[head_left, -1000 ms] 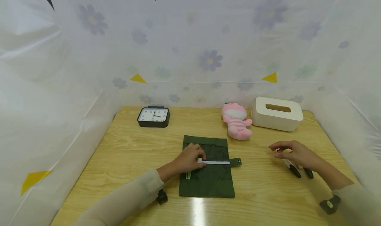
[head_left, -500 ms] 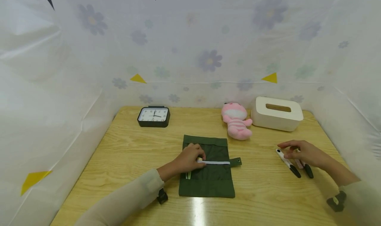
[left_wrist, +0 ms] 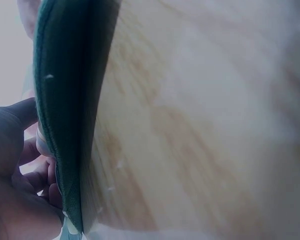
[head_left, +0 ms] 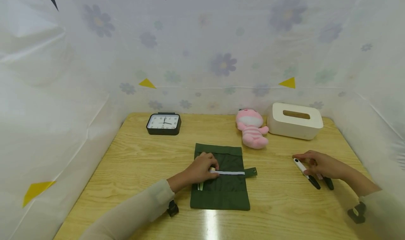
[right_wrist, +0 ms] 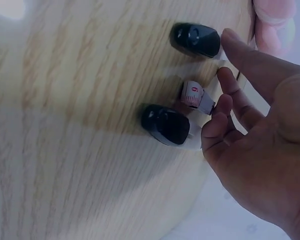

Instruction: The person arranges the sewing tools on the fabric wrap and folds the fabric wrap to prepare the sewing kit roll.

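I find the left hand (head_left: 202,168) pinching the narrow white strip (head_left: 231,173) on the central dark-green cloth organiser (head_left: 219,200); right hand (head_left: 327,165) at a slim white-and-black pen-like tool (head_left: 299,165) near the right edge, grip undeterminable. Crowding could, I judge, knock the second black-ended tool (right_wrist: 165,125); bare wooden tabletop (head_left: 272,190) leftward offers room.

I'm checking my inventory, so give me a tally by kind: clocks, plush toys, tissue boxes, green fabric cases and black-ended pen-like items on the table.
Clock: 1
Plush toy: 1
Tissue box: 1
Green fabric case: 1
Black-ended pen-like items: 2
Total: 6
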`<state>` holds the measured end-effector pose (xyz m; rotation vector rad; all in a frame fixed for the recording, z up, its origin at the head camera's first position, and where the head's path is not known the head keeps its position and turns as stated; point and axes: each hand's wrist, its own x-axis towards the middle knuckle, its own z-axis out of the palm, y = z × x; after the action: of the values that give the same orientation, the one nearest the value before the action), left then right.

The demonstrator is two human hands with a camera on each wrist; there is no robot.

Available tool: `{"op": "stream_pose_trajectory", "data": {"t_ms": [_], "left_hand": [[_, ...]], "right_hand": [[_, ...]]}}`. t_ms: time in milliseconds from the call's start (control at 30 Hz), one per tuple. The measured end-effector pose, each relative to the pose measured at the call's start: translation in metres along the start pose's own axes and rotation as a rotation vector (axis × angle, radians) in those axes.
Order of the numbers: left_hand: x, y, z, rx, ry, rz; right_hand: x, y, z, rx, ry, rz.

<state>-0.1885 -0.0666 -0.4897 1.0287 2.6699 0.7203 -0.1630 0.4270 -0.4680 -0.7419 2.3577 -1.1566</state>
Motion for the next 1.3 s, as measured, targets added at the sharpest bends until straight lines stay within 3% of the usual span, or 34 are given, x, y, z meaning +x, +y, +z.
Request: {"op": "stream_pose_trajectory", "data": {"t_ms": [200, 633, 767, 1067, 1300], "left_hand": [[0.0, -0.001, 0.001, 0.015, -0.004, -0.004], [0.0, 0.0, 0.0, 0.0, 0.003, 0.012], [0.0, 0.0, -0.001, 0.003, 0.001, 0.014], [-0.001, -0.001, -0.001, 0.014, 0.009, 0.037], [-0.001, 0.001, -0.003, 0.008, 0.008, 0.048]], "right_hand": [[0.004, -0.002, -0.001, -0.025, -0.003, 0.018], [0.012, -0.004, -0.001, -0.069, 0.061, 0.157], [0.013, -0.005, 0.0, -0.123, 0.077, 0.137], [0.018, -0.006, 0.0, -0.002, 0.086, 0.072], [0.02, -0.014, 0.0, 0.018, 0.109, 0.112]]}}
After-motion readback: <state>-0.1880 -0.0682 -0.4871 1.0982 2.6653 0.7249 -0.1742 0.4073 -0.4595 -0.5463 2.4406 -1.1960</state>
